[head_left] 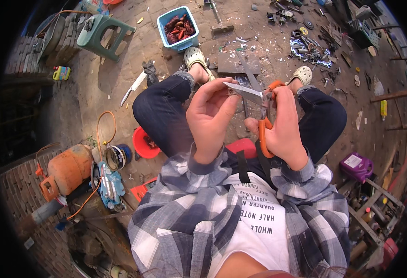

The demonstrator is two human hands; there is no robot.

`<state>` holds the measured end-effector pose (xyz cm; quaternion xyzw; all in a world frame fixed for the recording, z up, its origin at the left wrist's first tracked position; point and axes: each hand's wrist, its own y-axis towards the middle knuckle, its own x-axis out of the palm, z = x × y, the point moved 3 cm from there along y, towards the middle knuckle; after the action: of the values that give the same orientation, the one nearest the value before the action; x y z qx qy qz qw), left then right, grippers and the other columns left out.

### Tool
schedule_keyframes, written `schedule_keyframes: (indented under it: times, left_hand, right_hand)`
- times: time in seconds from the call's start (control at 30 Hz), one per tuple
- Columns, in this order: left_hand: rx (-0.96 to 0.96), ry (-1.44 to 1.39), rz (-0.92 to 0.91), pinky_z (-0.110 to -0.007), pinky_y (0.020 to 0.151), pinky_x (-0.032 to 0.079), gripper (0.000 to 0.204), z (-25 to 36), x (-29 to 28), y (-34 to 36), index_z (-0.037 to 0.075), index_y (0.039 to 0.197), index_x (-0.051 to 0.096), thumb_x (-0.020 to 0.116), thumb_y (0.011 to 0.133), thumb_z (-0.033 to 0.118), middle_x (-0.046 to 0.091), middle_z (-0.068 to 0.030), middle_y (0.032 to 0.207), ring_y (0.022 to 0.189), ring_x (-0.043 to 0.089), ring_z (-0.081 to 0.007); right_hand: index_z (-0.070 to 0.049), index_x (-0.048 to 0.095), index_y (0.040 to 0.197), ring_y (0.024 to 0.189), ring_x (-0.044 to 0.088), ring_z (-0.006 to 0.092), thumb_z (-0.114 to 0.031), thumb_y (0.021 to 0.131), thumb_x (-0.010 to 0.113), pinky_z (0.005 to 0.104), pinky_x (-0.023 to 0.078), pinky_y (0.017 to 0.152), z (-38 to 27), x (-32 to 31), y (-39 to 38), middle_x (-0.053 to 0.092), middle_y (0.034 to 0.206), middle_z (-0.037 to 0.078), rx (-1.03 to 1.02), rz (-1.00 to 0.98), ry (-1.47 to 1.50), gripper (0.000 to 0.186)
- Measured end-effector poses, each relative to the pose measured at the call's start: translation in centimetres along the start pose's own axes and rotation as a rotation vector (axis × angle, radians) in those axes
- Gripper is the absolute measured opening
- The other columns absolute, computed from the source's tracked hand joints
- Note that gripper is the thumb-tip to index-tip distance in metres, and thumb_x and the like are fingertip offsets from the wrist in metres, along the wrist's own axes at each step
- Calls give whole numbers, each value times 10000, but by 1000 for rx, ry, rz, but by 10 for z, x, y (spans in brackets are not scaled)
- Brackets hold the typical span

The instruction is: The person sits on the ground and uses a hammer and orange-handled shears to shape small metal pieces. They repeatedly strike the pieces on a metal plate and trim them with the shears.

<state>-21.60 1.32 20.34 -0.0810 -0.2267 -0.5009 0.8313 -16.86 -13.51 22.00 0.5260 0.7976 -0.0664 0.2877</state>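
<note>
My right hand [284, 127] grips a pair of scissors [250, 93] by its orange handles, thumb in the lower loop and fingers around the upper one. The two metal blades stand apart and point away to the upper left. My left hand [212, 113] is closed in a pinch at the tip of the nearer blade, with thumb and forefinger touching or almost touching it. Something small and dark may lie between those fingertips, but I cannot make it out. Both hands are raised above my lap, between my bent knees.
Beyond my feet stand a light-blue basin [179, 45] of dark-red pieces, a hammer [222, 28] and a metal plate [238, 63]. A knife [133, 88], green stool [102, 36], red bowl [141, 143] and orange gas cylinder [71, 169] are leftward. Metal parts [312, 48] and a purple jug [357, 167] lie right.
</note>
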Motion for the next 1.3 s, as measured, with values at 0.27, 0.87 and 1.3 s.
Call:
schedule_keyframes:
  times: [0.27, 0.87, 1.3]
  left_hand:
    - [46, 14, -4, -267, 877, 482, 305, -2, -5, 1, -47, 1105, 558, 621, 813, -103, 577, -134, 1153, 1020, 595, -168]
    - [-47, -101, 29, -278, 899, 472, 243, 0, 1, 3, -41, 1087, 551, 622, 856, -58, 619, -126, 1115, 1016, 602, -154]
    - [10, -41, 68, -269, 849, 496, 269, -2, -2, -1, -45, 1112, 549, 621, 856, -78, 617, -107, 1099, 997, 606, -150]
  right_hand:
    - [20, 447, 995, 809, 452, 310, -270, 625, 836, 384, 400, 704, -7, 3, 0, 428, 898, 145, -74, 7, -168, 610]
    - [18, 473, 1018, 839, 493, 305, -261, 629, 830, 381, 412, 754, -6, 6, 2, 480, 908, 139, -39, -2, -94, 597]
    - [12, 490, 964, 840, 517, 305, -273, 611, 838, 380, 427, 745, -11, 10, 2, 505, 874, 122, -52, 38, -115, 572]
